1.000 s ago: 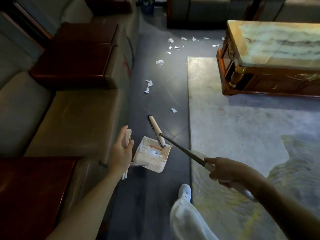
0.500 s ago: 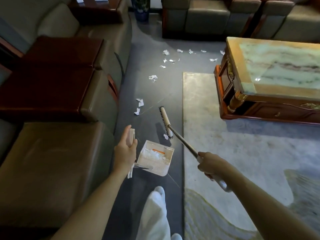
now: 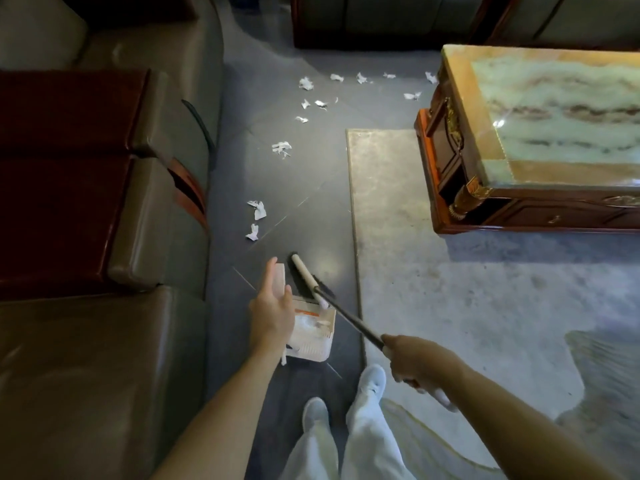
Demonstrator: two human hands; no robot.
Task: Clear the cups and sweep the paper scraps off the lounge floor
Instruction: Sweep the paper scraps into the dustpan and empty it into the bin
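Here, a brown leather sofa (image 3: 86, 358) fills the left side, with dark red wooden armrest tops between its seats. A pale rug (image 3: 467, 306) covers the right, and on its far part stands a carved wooden coffee table (image 3: 460, 161) with a green stone top. Between sofa and rug runs a strip of dark tiled floor (image 3: 311, 188). The broom (image 3: 349, 318) slants across this strip, its head down on the tiles just beyond the white dustpan (image 3: 313, 337), which sits on the floor with white scraps inside. The right hand (image 3: 415, 362) is closed in a fist round the broom's handle. The left hand (image 3: 272, 313) holds the dustpan's upright handle, thumb raised along it. Paper scraps (image 3: 258, 211) lie loose ahead of the broom, with more scattered farther off toward the table's far corner.
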